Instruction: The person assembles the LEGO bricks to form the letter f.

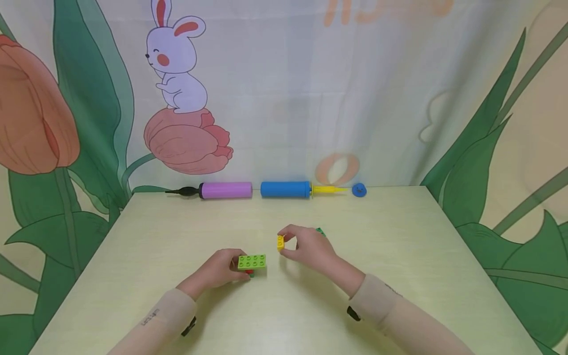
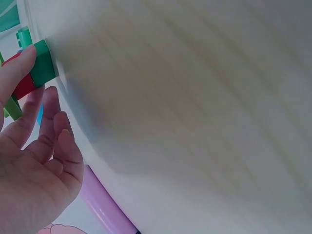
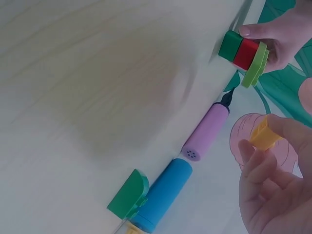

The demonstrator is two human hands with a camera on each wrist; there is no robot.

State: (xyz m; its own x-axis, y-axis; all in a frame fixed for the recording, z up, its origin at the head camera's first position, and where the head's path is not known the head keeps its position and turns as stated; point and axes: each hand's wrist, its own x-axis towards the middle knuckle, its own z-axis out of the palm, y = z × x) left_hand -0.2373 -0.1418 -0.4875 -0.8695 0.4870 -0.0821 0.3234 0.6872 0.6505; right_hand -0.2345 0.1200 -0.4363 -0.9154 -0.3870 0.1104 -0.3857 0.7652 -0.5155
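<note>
My left hand [image 1: 217, 268] grips a small stack of toy building bricks just above the table. On top of it is a wide lime-green brick [image 1: 252, 262] with studs; a red brick [image 3: 246, 53] sits in the middle and a dark green brick [image 3: 230, 45] at the bottom. Thumb and fingers pinch the stack by its lower bricks. To the right, my right hand [image 1: 312, 246] pinches a small yellow brick [image 1: 280, 243] between thumb and fingertips, apart from the stack. Behind that hand lies a green brick with a rounded end [image 3: 129, 195], mostly hidden in the head view.
Along the table's back edge lie a purple pump [image 1: 226, 190] with a black nozzle and a blue pump [image 1: 285, 189] with a yellow end. A small blue round object [image 1: 359, 190] is right of them. A printed curtain [image 1: 284, 98] hangs behind the table [image 1: 186, 222].
</note>
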